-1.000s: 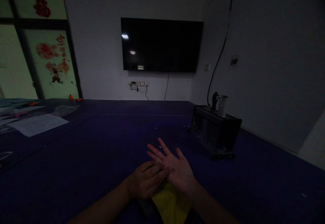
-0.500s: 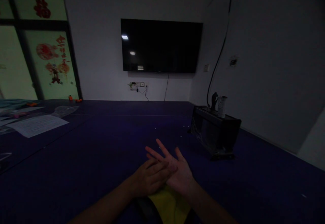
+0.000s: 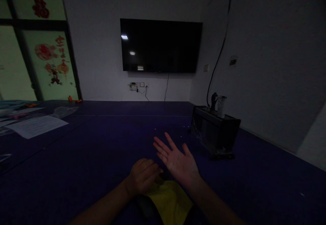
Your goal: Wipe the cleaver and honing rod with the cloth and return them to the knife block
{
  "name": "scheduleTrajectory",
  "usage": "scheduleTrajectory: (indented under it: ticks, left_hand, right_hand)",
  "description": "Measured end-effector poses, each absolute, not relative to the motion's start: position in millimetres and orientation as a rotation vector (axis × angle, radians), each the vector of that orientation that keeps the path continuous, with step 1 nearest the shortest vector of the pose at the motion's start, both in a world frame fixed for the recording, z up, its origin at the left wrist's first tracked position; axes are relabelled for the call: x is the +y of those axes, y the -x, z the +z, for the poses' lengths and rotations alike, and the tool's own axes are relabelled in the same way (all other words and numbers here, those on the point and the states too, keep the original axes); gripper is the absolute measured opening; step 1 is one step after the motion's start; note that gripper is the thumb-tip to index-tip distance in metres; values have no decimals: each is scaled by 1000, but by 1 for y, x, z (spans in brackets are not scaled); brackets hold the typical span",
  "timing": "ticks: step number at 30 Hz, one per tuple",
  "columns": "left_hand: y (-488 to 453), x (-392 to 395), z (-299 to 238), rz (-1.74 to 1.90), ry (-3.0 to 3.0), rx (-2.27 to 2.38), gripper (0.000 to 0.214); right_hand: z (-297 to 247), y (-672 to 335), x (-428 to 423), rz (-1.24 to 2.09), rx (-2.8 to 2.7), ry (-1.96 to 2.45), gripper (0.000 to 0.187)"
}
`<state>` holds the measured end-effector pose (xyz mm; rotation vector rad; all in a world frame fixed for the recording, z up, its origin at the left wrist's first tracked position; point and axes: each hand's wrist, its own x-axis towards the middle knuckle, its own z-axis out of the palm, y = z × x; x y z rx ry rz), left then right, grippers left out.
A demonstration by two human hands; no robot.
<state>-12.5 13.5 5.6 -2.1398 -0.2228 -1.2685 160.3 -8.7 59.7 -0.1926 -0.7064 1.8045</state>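
Note:
My left hand [image 3: 144,176] is closed, its fingers curled at the top edge of a yellow cloth-like piece [image 3: 171,199]. The yellow fabric runs from these fingers down to the bottom of the view, between my forearms. What kind of item it is, I cannot make out in the dim light. My right hand [image 3: 181,163] is raised beside it, palm up, fingers spread and holding nothing. A small gap separates the two hands. Below my left wrist, a dark shape next to the fabric is too dim to name.
A dark box-shaped device [image 3: 216,131] with a clear cup-like cylinder [image 3: 221,106] on top stands to the right on the purple tabletop [image 3: 102,157]. Papers [image 3: 37,126] and a clear plastic bag [image 3: 65,111] lie at left. A television [image 3: 161,45] hangs on the far wall.
My hands have come apart: the left has drawn back to the left off the right palm, its fingers curling. The right has moved slightly right and up. More of the yellow fabric shows.

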Motion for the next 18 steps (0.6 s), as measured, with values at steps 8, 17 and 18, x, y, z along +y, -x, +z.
scheduleTrajectory:
  ticks: [8,17,18]
  left_hand:
    - [11,22,6,-1279,2200,-205,15]
    - [13,15,7,-1166,2219,-249,28]
    - [13,14,8,-1160,2220,-248,30]
  right_hand:
    - [73,-171,-10,1694,-778,165,63]
    - [75,-168,-13,1724,-790,136,63]
    - [75,-168,-14,1731,-790,130,63]
